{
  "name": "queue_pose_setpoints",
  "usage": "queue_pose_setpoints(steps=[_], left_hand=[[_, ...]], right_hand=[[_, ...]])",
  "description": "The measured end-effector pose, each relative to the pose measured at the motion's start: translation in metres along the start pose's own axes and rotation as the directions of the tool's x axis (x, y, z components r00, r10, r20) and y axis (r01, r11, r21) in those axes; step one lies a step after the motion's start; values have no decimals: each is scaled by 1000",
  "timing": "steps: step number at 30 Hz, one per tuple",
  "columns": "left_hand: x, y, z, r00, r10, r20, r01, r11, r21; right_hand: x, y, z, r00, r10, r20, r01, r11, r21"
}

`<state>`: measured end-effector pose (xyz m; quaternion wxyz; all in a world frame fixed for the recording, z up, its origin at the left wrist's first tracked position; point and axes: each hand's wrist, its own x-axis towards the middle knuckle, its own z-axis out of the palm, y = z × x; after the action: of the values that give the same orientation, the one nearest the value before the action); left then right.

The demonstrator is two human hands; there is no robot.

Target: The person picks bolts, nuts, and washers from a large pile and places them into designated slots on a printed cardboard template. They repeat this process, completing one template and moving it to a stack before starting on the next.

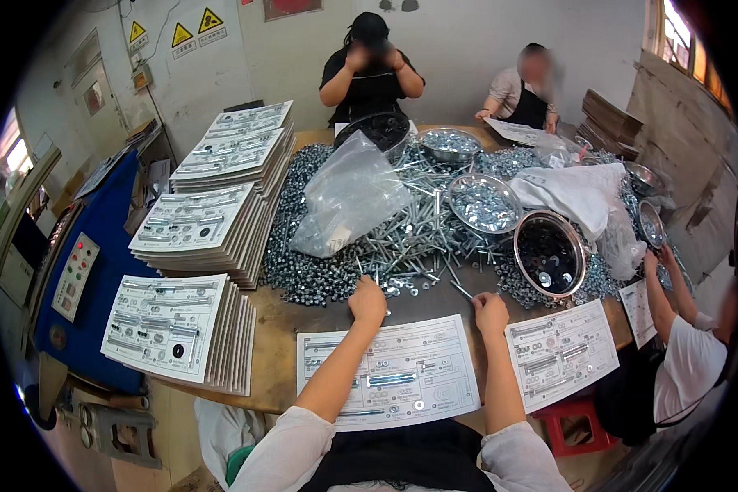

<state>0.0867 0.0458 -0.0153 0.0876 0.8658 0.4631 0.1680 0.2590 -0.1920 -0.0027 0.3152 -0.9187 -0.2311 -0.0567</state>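
A printed card (455, 348) lies before me at the table's near edge, with long bolts (402, 380) and small washers on it. Just beyond its far edge, my left hand (367, 302) is closed in a pinch at the front of the hardware pile; what it holds is hidden by the fingers. My right hand (490, 313), past the card's far right corner, grips the end of a long silvery bolt (462, 289) that points up and left. Loose bolts (418, 225) are heaped ahead of both hands, with nuts (303, 275) piled to their left.
Stacks of filled cards (172, 307) stand at left, and another card (562, 353) lies at right. Metal bowls hold black washers (549, 252) and silvery washers (484, 202). A clear plastic bag (353, 197) covers part of the pile. Three other people sit around the table.
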Motion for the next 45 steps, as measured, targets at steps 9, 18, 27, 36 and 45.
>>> queue_pose_setpoints(steps=[9, 18, 27, 36, 45], left_hand=[[11, 12, -2, 995, 66, 75, -70, 996, 48], [-1, -6, -57, 889, 145, 433, 423, 97, -901], [-76, -68, -102, 878, 298, 374, 221, 440, -870], [-123, -26, -66, 918, 368, 146, -285, 870, -403], [-124, -21, -63, 830, 497, 254, -402, 848, -346]], right_hand=[[15, -4, 36, 975, -219, -32, 212, 967, -140], [7, -36, 18, 974, -129, 184, -56, 652, 756], [-77, -71, -41, 858, -339, 386, 41, 795, 605], [-91, -40, -38, 861, -390, 327, 286, 903, 322], [-87, -33, -27, 824, -460, 330, 349, 872, 343]])
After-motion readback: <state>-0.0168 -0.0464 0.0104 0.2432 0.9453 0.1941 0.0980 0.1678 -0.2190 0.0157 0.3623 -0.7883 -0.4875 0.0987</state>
